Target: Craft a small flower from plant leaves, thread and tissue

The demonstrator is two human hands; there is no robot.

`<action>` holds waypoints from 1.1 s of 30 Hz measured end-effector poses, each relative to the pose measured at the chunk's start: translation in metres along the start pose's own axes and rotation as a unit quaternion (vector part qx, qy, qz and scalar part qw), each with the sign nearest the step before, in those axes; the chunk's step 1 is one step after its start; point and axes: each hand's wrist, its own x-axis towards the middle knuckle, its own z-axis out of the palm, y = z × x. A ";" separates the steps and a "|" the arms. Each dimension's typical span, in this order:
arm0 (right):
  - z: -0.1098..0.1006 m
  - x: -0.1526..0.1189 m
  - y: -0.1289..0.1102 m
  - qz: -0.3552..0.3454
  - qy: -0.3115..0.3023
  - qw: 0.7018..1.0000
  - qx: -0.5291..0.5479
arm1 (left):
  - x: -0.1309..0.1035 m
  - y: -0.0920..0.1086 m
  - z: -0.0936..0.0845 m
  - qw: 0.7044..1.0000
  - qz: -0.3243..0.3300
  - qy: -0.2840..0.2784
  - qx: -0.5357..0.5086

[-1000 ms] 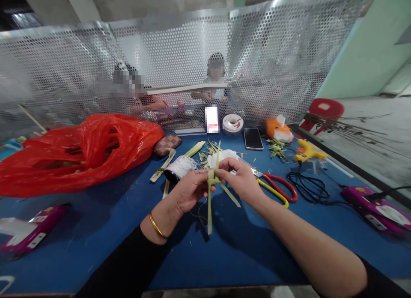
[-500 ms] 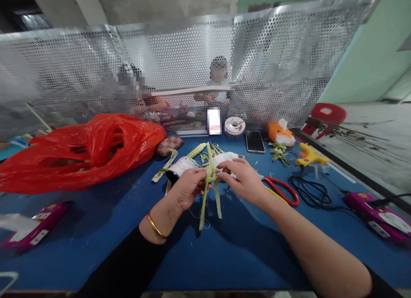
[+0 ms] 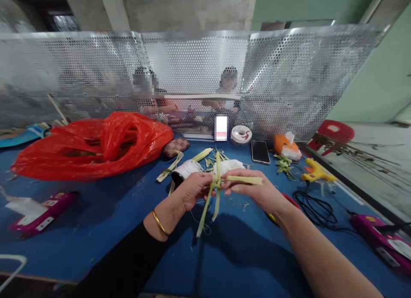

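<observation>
Pale green leaf strips (image 3: 218,161) cross each other between my two hands, with two ends hanging down and one pointing away. My left hand (image 3: 195,189) pinches the crossing from the left, its fingers closed. From the other side my right hand (image 3: 253,190) has its fingers closed around a strip, whose end lies to the right over the back of the hand. Just behind the hands are a spool of white thread (image 3: 189,168), a white bundle (image 3: 228,165) and cut leaf pieces (image 3: 203,154).
On the blue table (image 3: 237,255) are a red plastic bag (image 3: 96,148), a checked pouch (image 3: 176,147), a phone (image 3: 260,152), a ribbon roll (image 3: 241,135), a yellow glue gun (image 3: 317,171), and purple power strips (image 3: 379,238). People sit behind the perforated screen (image 3: 195,54).
The camera view has shifted, moving the scene slightly right. A strip now extends rightward over my right hand, which has turned and sits closer in. My left hand keeps its pinch.
</observation>
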 end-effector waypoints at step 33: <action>-0.005 -0.001 -0.001 -0.262 0.131 0.708 -0.643 | 0.003 0.001 -0.002 0.981 -0.091 0.001 -0.170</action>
